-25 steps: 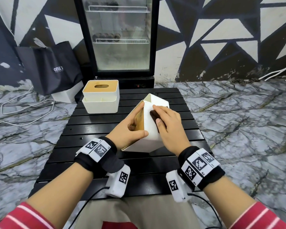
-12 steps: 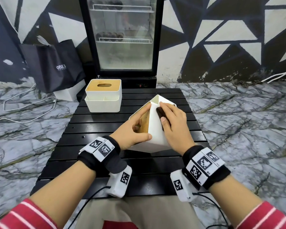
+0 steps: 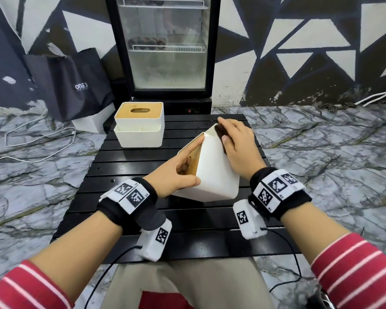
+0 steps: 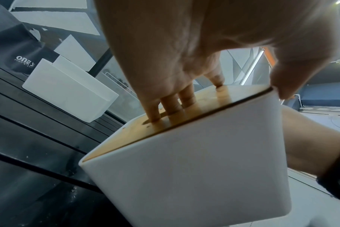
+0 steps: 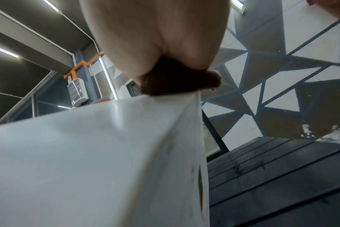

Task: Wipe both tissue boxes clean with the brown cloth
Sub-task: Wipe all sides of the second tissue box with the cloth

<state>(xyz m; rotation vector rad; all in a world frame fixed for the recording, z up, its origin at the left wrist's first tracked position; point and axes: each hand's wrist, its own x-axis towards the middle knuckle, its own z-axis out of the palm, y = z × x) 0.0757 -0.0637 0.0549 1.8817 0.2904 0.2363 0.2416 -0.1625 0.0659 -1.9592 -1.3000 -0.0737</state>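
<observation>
A white tissue box (image 3: pixel 214 175) with a wooden lid stands tilted on one edge on the black slatted table (image 3: pixel 143 219). My left hand (image 3: pixel 176 172) grips it, fingers on the wooden lid (image 4: pixel 184 110), thumb on the white side. My right hand (image 3: pixel 236 143) presses the brown cloth (image 3: pixel 221 134) against the box's upper far corner. In the right wrist view the cloth (image 5: pixel 175 83) bulges from under the palm at the box's top edge (image 5: pixel 126 138). The second tissue box (image 3: pixel 139 127) sits upright at the table's far left, also seen in the left wrist view (image 4: pixel 68 90).
A glass-door fridge (image 3: pixel 165 47) stands behind the table. A black shopping bag (image 3: pixel 71 83) leans on a white box (image 3: pixel 91 123) at the far left. White cables (image 3: pixel 31 141) trail over the marble floor. The table's near half is bare slats.
My right hand has slid the cloth up the box's side from the middle to the top far corner. The left hand keeps its hold on the tilted box.
</observation>
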